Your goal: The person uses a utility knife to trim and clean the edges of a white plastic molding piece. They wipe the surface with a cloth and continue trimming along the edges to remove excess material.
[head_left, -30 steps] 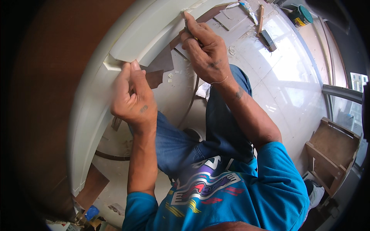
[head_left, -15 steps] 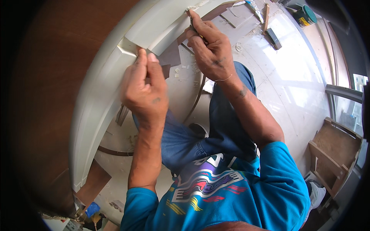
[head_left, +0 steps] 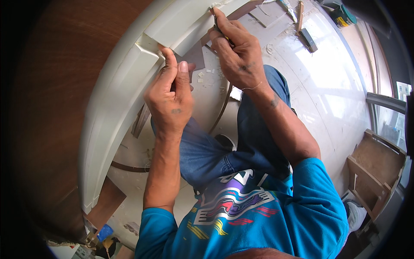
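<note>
White trim [head_left: 114,93] is seen bowed from top centre of frame down to lower left, with a notch [head_left: 148,44] shown in it left of upper centre. Notch edge is reached by the index fingertip of the left hand [head_left: 170,99]; thumb and index are spread, but whether anything is held by the curled fingers cannot be told. A small dark tool [head_left: 217,26], top centre, is pinched between thumb and fingers of the right hand [head_left: 239,54], its tip placed at the trim. Upper left is filled by a brown panel [head_left: 51,86]. Jeans [head_left: 264,116] and a teal T-shirt [head_left: 319,203] are worn, centre to bottom. On the pale floor [head_left: 319,103], upper right, a grey block [head_left: 308,40], a wooden stick [head_left: 300,19] and a dark green bucket [head_left: 343,16] are seen. A wooden frame [head_left: 373,162] is placed at right, lower half; a brown board [head_left: 105,199] is seen lower left.
</note>
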The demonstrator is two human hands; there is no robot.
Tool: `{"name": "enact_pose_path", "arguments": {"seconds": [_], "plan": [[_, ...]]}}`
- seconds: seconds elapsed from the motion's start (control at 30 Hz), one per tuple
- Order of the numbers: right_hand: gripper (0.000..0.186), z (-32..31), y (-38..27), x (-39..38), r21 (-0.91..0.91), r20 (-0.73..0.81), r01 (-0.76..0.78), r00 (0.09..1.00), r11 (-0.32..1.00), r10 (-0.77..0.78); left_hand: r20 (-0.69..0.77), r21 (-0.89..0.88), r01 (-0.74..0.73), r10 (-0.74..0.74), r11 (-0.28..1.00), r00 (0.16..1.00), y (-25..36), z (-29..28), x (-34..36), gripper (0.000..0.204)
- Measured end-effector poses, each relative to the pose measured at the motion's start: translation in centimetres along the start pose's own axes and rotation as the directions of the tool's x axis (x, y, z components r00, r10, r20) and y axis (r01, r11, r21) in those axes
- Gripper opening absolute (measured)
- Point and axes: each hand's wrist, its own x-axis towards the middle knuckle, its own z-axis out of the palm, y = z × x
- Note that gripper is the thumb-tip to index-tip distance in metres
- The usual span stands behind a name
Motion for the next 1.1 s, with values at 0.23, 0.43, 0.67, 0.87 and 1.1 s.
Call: {"name": "enact_pose_path", "arguments": {"seconds": [0.23,0.43,0.67,0.87,1.1], "plan": [[0.045,0.3,-0.3,-0.5,-0.036,0.013,0.03,0.999,0.999,-0.029,0.139,-0.067,0.012,-0.003,0.998,0.99,-0.2,-1.7,0.9,0.044],[0.046,0.6,-0.7,-1.2,-0.105,0.097,0.054,0.994,0.993,-0.044,0.16,-0.091,-0.017,0.032,0.996,0.987,-0.3,-1.8,1.1,0.041],[0.049,1.0,-1.8,-1.6,-0.102,0.137,0.015,0.991,0.995,0.0,0.119,0.005,-0.244,0.242,0.97,0.963,-1.1,-1.7,1.6,0.041],[0.047,2.1,-1.6,-2.4,-0.028,0.081,0.034,0.996,0.999,-0.031,0.17,0.055,-0.185,0.173,0.981,0.97,-0.2,-2.1,1.5,0.04],[0.05,3.5,-2.3,-3.8,-0.001,0.157,-0.031,0.987,1.0,0.031,0.141,0.102,-0.365,0.35,0.925,0.926,-2.0,-2.2,1.7,0.041]]}}
